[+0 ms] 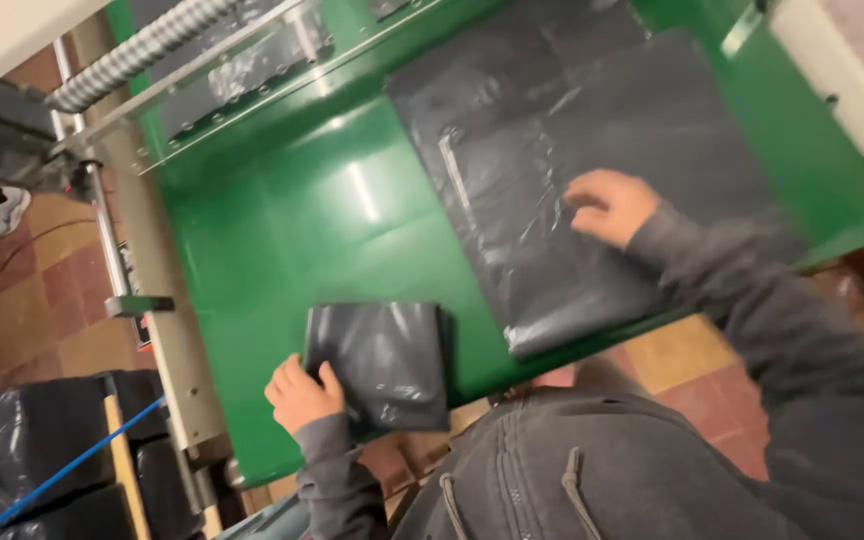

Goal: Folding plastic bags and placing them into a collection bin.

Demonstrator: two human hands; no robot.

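From the head camera, the left hand (302, 395) grips the near left corner of a folded bag (382, 362), fingers curled over its edge; the bag lies flat at the near edge of the green tabletop (322, 210). The right hand (607, 205) rests palm down, fingers loosely bent, on a flat black sheet (572, 130) spread across the tabletop's right part. Filled black sacks (12, 450) sit on the floor at lower left; their contents are hidden.
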